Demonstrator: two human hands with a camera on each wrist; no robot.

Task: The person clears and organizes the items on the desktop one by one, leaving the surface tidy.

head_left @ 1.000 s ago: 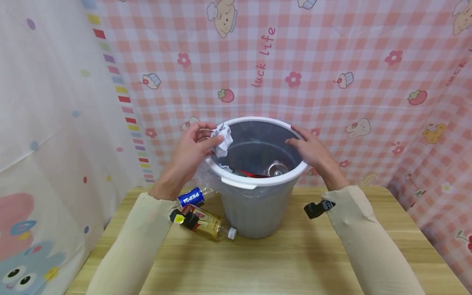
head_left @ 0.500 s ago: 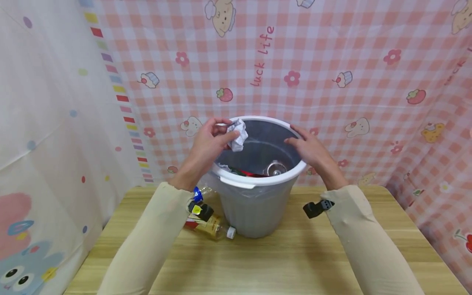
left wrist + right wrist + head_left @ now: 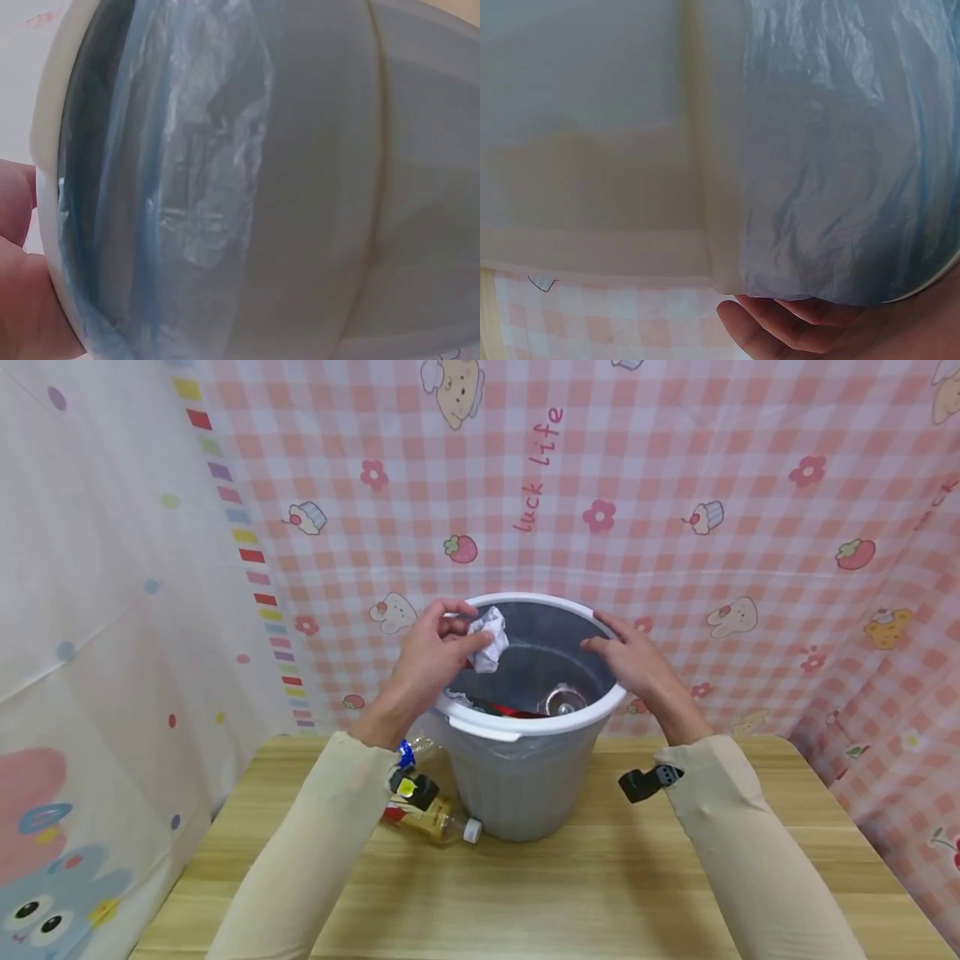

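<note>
Above the left part of a grey bin with a white rim [image 3: 480, 727], the left hand [image 3: 435, 652] pinches a crumpled white paper [image 3: 489, 642] between thumb and fingers. The right hand [image 3: 637, 664] holds the bin's right rim, thumb on the inner side and fingers outside; the right wrist view shows those fingers [image 3: 795, 326] against the bin's outer wall. Inside the bin lie a clear plastic item [image 3: 564, 700], something red [image 3: 517, 712] and more white paper [image 3: 459, 697]. The left wrist view shows the bin's plastic liner [image 3: 210, 150] folded over its outside.
Left of the bin, a bottle of yellowish drink with a white cap [image 3: 442, 823] lies on the wooden table [image 3: 525, 893]. Behind it is a clear bottle with a blue label [image 3: 406, 753], partly hidden by the left wrist. A checked cloth [image 3: 645, 460] hangs behind.
The left hand has moved right with the crumpled paper, from the bin's left rim to over its opening. The right hand stays on the rim.
</note>
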